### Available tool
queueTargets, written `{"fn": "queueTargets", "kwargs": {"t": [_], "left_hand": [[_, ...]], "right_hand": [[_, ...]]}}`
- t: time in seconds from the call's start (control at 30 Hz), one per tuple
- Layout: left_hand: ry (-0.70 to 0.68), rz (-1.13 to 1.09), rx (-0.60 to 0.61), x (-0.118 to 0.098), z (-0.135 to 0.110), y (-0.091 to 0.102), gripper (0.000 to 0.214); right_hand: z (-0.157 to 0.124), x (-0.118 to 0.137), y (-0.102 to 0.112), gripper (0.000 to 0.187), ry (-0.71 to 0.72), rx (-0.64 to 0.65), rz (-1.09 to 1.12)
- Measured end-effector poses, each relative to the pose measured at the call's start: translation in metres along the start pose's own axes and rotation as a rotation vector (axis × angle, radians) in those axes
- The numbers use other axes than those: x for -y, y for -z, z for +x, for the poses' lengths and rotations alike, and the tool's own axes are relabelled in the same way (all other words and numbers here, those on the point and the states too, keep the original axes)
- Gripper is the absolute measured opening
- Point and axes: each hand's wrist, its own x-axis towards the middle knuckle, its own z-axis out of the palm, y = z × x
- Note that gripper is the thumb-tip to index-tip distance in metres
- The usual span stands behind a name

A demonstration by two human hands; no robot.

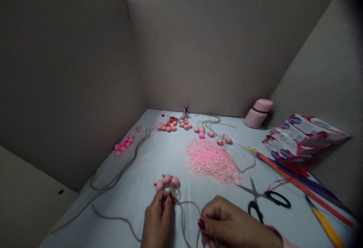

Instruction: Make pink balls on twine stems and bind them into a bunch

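At the front middle of the white surface, my left hand (158, 217) pinches twine just below a small cluster of pink round beads (167, 180). Loops of the thin brown twine (189, 202) stand up beside the beads. My right hand (227, 219) is closed, its thumb and fingers pressed together on the twine that runs across from the left hand. Some of that twine hangs down between the hands. Whatever knot sits under my left fingertips is hidden by them.
Open scissors (255, 195) and a yellow cutter (326, 223) lie at right, near red and purple strips (297, 180). Behind are a pink shredded heap (212, 159), finished bead bunches (185, 123), a pink bottle (258, 113) and cartons (303, 136). Pink discs (124, 145) and long twine (124, 168) lie left.
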Motion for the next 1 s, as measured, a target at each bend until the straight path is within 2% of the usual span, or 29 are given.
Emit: {"fn": "queueTargets", "kwargs": {"t": [0.03,0.1,0.17,0.3,0.47,0.53,0.63,0.73,0.8,0.9,1.0], "left_hand": [[-0.004,-0.003,0.006,0.001,0.000,0.000,0.022],[-0.014,-0.011,0.015,0.002,0.000,0.000,0.023],[-0.022,-0.017,0.023,0.002,0.000,-0.001,0.023],[-0.034,-0.042,0.030,0.002,0.000,-0.001,0.024],[-0.030,-0.077,0.024,-0.001,-0.001,-0.002,0.023],[-0.025,-0.090,0.016,-0.002,-0.002,-0.003,0.023],[0.002,-0.140,-0.004,-0.004,-0.003,-0.004,0.023],[0.029,-0.165,-0.009,-0.005,-0.003,-0.004,0.022],[0.042,-0.173,0.004,-0.005,-0.003,-0.004,0.021],[0.061,-0.219,0.002,-0.006,-0.004,-0.007,0.020],[0.096,-0.293,-0.079,-0.007,-0.004,-0.011,0.022]], "right_hand": [[0.010,-0.001,0.000,0.034,0.012,-0.104,-0.058],[0.032,-0.004,0.000,0.023,0.134,-0.363,-0.172],[0.053,-0.008,-0.004,0.019,0.216,-0.477,-0.233],[0.072,-0.012,-0.016,0.021,0.219,-0.463,-0.255],[0.054,-0.012,-0.027,0.017,0.389,-0.400,-0.437],[0.048,-0.015,-0.029,0.016,0.397,-0.397,-0.461],[0.048,-0.020,-0.035,0.005,0.296,-0.395,-0.268],[0.054,-0.025,-0.041,0.009,0.194,-0.346,-0.008],[0.059,-0.028,-0.044,0.013,0.179,-0.329,0.122],[0.062,-0.034,-0.049,0.024,0.185,-0.342,0.197],[0.062,-0.041,-0.052,0.027,0.174,-0.356,0.152]]}}
